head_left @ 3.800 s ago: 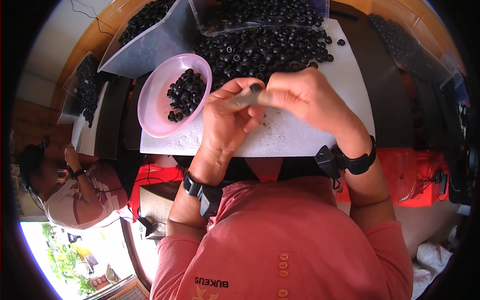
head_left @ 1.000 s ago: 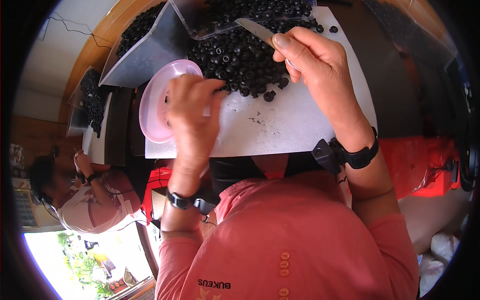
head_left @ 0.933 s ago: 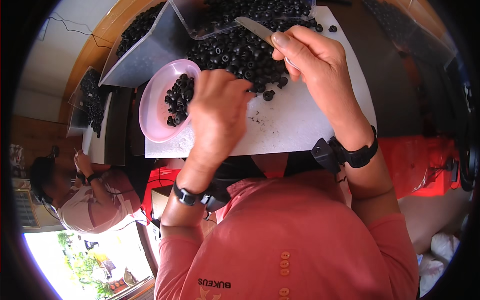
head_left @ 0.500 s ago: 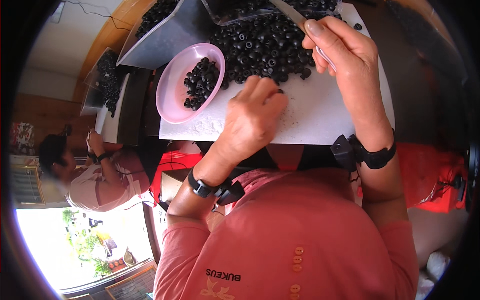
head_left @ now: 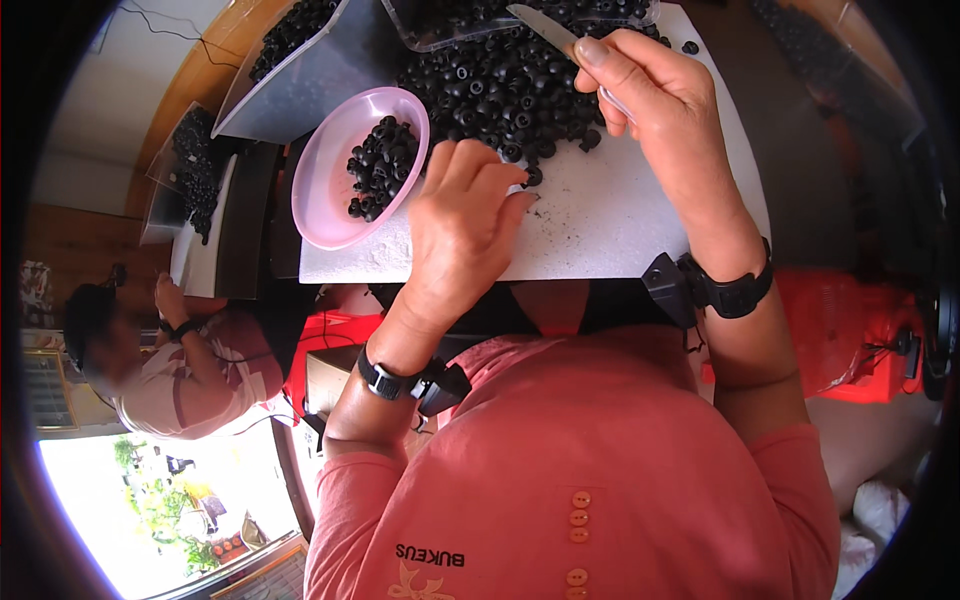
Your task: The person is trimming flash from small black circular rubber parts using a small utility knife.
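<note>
"What's in front of you, biggest first?"

"My white table. At its upper left stands a bin with a pale, see-through wall, and a pile of black parts spreads across the far side."

"And nearer?"

"A pink bowl, tilted, left of the pile, with more black parts heaped toward its right side."

"Your hands?"

"My left hand is low over the table, right of the bowl, thumb and forefinger a narrow gap apart. My right hand is closed round the knife, above the pile's right side, blade pointing up and left."

"Anything smaller?"

"One black part, at my left fingertips by the pile's near edge; I can't tell whether they grip it. Dark specks dot the table beside it."
</note>
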Motion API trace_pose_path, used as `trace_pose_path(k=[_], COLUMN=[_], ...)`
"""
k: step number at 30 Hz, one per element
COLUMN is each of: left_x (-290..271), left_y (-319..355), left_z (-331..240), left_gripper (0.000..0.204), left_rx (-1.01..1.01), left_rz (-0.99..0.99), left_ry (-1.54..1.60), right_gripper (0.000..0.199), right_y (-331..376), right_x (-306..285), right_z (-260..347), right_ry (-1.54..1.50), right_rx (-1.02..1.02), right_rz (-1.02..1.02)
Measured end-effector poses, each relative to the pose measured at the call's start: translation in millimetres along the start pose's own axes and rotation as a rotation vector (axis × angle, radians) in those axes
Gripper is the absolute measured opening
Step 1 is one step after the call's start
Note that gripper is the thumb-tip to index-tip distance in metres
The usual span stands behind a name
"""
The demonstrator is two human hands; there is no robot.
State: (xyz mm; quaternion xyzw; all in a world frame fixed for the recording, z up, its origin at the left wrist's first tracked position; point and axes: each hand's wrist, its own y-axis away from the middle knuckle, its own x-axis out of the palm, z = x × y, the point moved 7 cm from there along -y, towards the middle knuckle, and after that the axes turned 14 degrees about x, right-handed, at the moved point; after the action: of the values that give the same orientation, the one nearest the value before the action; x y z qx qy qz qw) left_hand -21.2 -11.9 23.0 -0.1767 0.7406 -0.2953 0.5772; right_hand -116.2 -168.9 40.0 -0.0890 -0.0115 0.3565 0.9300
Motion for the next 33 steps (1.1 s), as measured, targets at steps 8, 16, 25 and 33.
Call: trace_pose_path(k=[8,16,25,33], left_x=[22,19,34,38], left_y=[-11,14,10,8], left_z=[6,42,43,42], left_gripper=[0.027,0.019,0.016,0.013], left_rx=[0.015,-0.601,-0.701,-0.68], left_rz=[0.135,-0.269,-0.465,-0.434], left_ry=[-0.201,0.955,1.444,1.499], right_gripper=[0.031,0.034,0.031,0.029], right_y=[-4,0,-2,-2], right_x=[1,15,25,28], right_z=[-5,-4,-12,-15], right_ry=[0.064,0.247,0.382,0.357], right_rx=[-0.045,-0.028,-0.062,-0.07], right_rz=[0.007,0.124,0.176,0.191])
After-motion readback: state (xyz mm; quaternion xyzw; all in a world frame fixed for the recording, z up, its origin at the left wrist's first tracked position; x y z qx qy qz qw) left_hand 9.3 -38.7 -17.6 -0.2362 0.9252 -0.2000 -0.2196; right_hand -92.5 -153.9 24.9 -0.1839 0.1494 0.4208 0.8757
